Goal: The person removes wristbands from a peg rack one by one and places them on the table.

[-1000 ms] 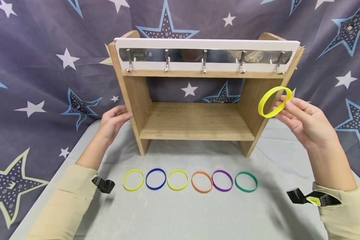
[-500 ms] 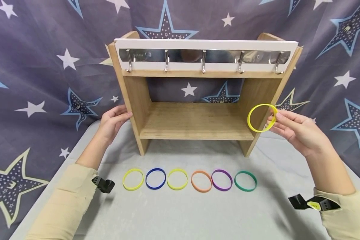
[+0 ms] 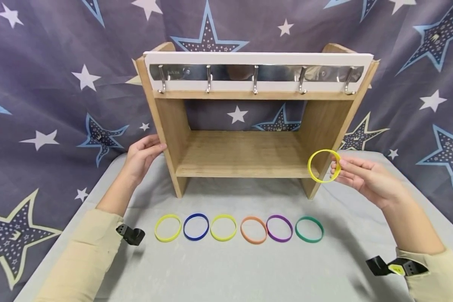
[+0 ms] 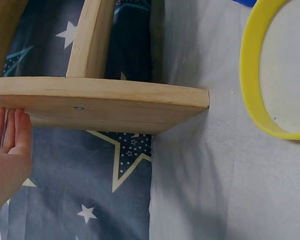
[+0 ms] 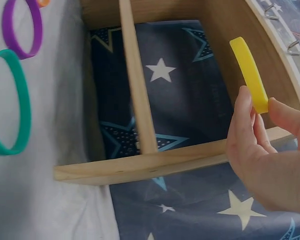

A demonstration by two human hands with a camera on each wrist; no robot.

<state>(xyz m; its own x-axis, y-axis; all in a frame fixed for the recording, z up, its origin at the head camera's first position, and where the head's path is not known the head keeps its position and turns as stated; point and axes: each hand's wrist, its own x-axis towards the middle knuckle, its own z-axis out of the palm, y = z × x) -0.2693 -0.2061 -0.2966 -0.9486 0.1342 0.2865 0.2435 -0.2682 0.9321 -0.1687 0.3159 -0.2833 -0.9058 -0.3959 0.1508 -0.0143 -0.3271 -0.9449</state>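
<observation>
Between thumb and fingers, my right hand (image 3: 373,178) pinches a yellow silicone wristband (image 3: 310,170) by its right side. The band is held up in front of the right leg of a wooden rack (image 3: 249,155). In the right wrist view the same yellow wristband (image 5: 249,75) appears edge-on at the fingertips. My left hand (image 3: 139,161) rests its fingertips against the rack's outer left panel. Its fingers (image 4: 24,132) look straight in the left wrist view. Along the rack's top front runs a metal strip (image 3: 232,72) with several hooks, all bare.
On the grey cloth in front of the rack lies a row of wristbands: yellow (image 3: 156,228), blue (image 3: 196,239), yellow (image 3: 222,239), orange (image 3: 253,242), purple (image 3: 279,240) and green (image 3: 309,240). A star-patterned curtain (image 3: 60,33) hangs behind.
My right hand has come down and a little left with the yellow wristband, which now faces the head camera more roundly. The left hand stays at the panel.
</observation>
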